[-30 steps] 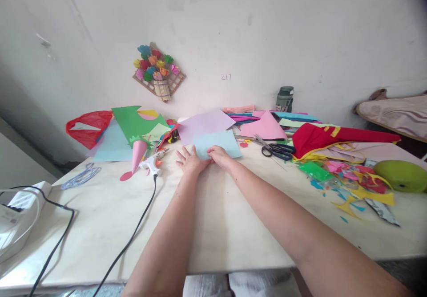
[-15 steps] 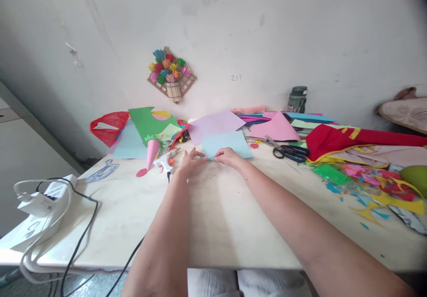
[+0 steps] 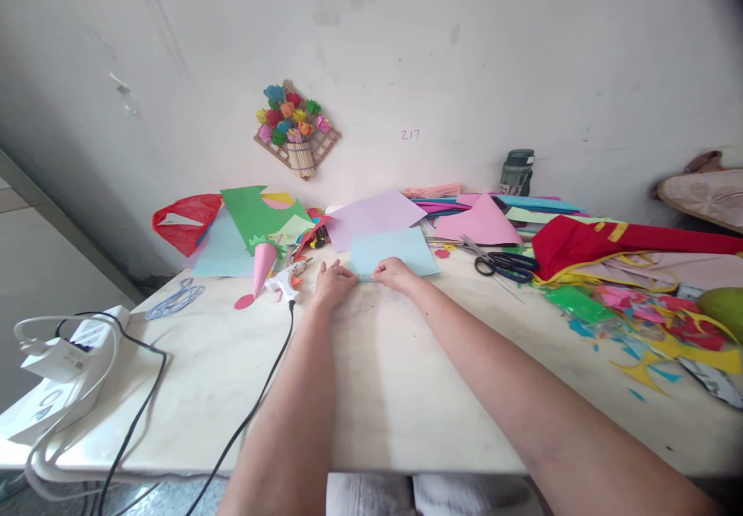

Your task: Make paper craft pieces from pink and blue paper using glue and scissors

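In the head view, a light blue paper sheet (image 3: 400, 248) is lying on the table (image 3: 453, 392), in front of a lavender sheet (image 3: 374, 218). The right hand (image 3: 393, 274) is pinching its near edge, fingertips close together. The left hand (image 3: 335, 282) is resting half curled at the near left corner; I cannot tell if it is gripping. Keeping both hands level should probably help the edge stay straight. On the wall, a stick pot (image 3: 300, 160) is holding bright flowers (image 3: 293, 117). A dark green bottle (image 3: 516, 173) is standing behind, its insides not showing.
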{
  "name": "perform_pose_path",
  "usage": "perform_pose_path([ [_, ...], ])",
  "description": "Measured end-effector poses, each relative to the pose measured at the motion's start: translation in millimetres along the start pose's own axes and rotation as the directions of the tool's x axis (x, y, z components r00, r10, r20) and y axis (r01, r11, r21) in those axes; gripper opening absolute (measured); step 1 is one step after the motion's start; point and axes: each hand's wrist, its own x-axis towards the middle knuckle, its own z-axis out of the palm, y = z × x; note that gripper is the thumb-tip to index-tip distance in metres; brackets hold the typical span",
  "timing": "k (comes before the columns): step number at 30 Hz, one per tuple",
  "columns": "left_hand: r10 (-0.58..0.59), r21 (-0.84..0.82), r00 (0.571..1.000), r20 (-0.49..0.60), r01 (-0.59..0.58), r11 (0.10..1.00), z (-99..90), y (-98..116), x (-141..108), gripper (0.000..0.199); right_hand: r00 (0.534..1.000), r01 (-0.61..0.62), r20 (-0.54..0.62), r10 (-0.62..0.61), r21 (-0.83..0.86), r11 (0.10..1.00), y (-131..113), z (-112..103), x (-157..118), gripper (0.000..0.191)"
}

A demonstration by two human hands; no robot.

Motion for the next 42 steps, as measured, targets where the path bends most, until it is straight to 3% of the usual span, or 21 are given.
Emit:
perform_pose_path([
  [8,-0.002,-0.035,1.0,0.022,0.003,0.999,-6.2,3,-6,0.021,1.0,0.018,-0.009,-0.017,0.017,1.0,1,2,0,0.018],
  [14,0.082,-0.003,0.996,-0.028,-0.082,0.997,-0.4,-5,-1,0.015,0.998,0.048,-0.03,-0.048,-0.003,0.999,3,6,3,0.018],
  [27,-0.006,0.102,1.0,0.012,0.005,0.995,1.6,-3,2,0.019,0.998,-0.048,-0.036,0.046,-0.059,0.997,-1,6,4,0.02],
  [42,-0.083,0.147,0.996,0.04,0.077,0.986,0.4,-2,3,0.017,0.998,-0.043,-0.045,0.039,-0.082,0.996,-4,4,0,0.018],
])
